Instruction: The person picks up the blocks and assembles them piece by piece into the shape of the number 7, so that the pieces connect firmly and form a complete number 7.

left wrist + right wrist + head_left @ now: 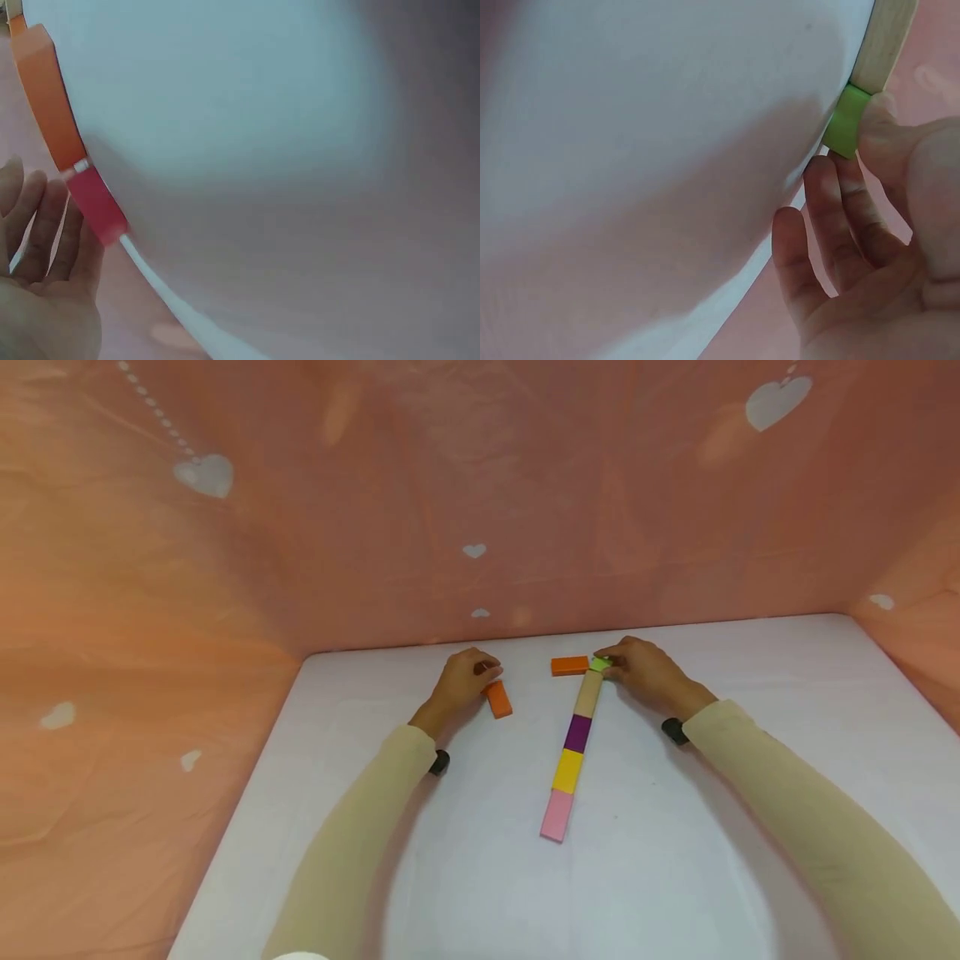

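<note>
My right hand (651, 675) pinches a small lime-green block (601, 663) at the far end of a row of blocks. In the right wrist view the thumb lies on the green block (847, 120), which touches a plain wooden block (885, 45). My left hand (462, 681) is beside an orange block (498, 700) to the left of the row. In the left wrist view its loosely extended fingers are behind a red block (97, 205), which meets the end of the orange block (49, 99). The hand hides the red block in the head view.
From the wooden block (588, 694) the row runs toward me through purple (577, 733), yellow (567, 772) and pink (557, 815) blocks. Another orange block (570, 666) lies crosswise left of the green one. The white table (675, 860) meets an orange-pink cloth backdrop (420, 527).
</note>
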`<action>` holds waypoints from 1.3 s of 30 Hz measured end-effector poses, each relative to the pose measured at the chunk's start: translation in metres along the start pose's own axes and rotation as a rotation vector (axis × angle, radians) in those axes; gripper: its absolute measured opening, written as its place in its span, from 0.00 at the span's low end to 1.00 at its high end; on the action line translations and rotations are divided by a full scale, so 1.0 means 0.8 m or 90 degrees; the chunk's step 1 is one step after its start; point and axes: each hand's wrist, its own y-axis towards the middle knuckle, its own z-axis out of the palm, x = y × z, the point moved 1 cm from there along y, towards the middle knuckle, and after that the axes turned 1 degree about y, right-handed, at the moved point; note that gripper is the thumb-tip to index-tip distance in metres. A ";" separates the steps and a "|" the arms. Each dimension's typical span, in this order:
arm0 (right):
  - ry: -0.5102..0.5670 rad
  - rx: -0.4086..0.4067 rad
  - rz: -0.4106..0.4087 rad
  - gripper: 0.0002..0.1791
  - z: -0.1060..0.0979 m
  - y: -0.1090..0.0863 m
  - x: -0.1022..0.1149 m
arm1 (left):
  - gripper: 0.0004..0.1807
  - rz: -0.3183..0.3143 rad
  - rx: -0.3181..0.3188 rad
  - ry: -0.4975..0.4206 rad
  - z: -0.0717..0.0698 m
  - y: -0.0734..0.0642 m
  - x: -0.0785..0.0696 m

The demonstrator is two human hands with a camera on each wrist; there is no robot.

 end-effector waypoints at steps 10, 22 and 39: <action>0.006 0.000 0.006 0.24 -0.005 -0.004 0.001 | 0.17 0.085 0.100 0.075 -0.018 -0.028 0.009; 0.018 0.005 0.013 0.23 0.002 -0.004 -0.003 | 0.20 0.123 0.151 0.103 -0.004 -0.035 0.004; 0.002 0.001 -0.001 0.23 0.001 -0.004 -0.003 | 0.17 0.149 0.142 0.105 0.001 -0.035 0.005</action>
